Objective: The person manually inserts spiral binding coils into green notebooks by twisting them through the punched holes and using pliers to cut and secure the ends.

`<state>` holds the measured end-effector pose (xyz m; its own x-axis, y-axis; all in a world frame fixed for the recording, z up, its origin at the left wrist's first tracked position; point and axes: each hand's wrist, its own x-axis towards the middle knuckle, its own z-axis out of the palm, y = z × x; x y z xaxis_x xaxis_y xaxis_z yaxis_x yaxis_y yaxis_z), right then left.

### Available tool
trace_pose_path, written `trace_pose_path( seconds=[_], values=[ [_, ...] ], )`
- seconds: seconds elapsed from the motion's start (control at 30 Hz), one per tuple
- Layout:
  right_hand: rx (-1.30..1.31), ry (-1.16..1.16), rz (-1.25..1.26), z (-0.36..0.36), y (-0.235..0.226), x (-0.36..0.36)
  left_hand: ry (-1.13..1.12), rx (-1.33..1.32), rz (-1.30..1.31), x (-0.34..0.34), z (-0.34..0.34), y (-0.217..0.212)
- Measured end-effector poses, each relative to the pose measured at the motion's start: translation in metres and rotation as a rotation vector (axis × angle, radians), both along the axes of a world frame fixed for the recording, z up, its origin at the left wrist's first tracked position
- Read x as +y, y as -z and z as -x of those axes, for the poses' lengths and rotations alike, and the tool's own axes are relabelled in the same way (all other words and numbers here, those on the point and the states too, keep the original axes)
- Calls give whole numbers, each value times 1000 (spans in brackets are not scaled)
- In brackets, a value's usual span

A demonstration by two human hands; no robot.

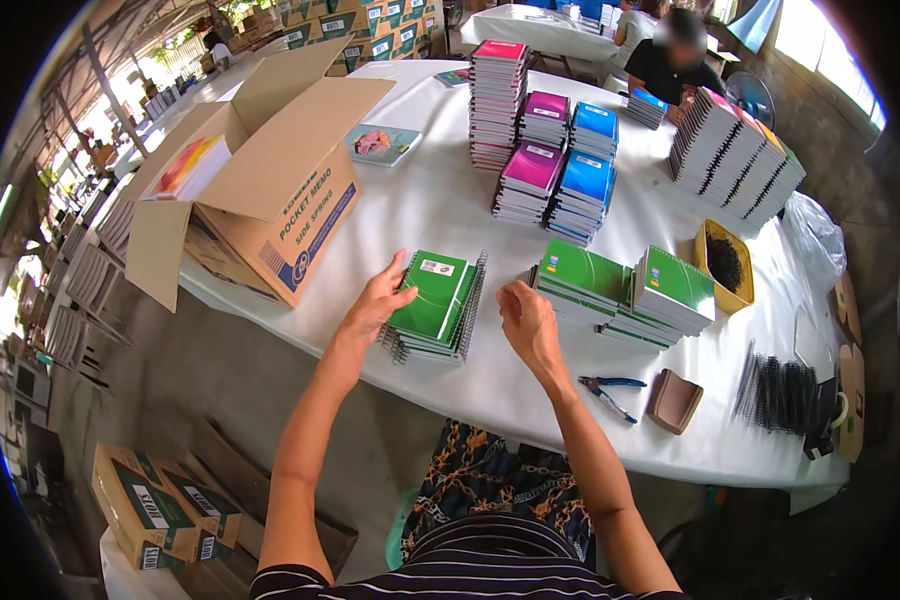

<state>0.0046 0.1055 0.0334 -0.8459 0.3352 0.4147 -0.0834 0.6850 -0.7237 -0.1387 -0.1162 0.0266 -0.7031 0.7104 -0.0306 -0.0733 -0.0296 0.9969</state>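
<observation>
A stack of green spiral notebooks [432, 295] lies in front of me at the table's near edge, its wire coils showing along the sides. My left hand [370, 305] grips the top notebook at its left edge, the thumb over the cover. To the right of this stack, my right hand [530, 325] hovers with curled fingers pressed together. Whatever they may hold is hidden. Just beyond that hand sit more green notebooks [582, 268] in two piles side by side. Blue-handled pliers [615, 395] rest on the table near my right forearm, beside a small brown tray [675, 402].
An open cardboard box [300, 235] with notebooks inside stands at left. Pink, purple and blue notebook stacks [530, 165] rise behind. At right are a yellow tray [735, 290] of dark small pieces and black coils [775, 392]. Another person [675, 65] sits across the table.
</observation>
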Motion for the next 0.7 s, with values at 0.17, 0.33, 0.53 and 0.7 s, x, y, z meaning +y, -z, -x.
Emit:
trace_pose_path(
  seconds=[0.17,0.33,0.53,0.7],
  values=[
    [53,-87,80,21,26,-10,-15,-3,23,4,4,-7],
    [126,-72,-54,22,29,-15,-92,52,182,20,-21,-8],
    [57,249,-577,-31,-5,64,-480,634,224,27,-51,-38],
    [63,228,-842,-59,13,82,-75,202,-202,57,-107,-52]
  ],
)
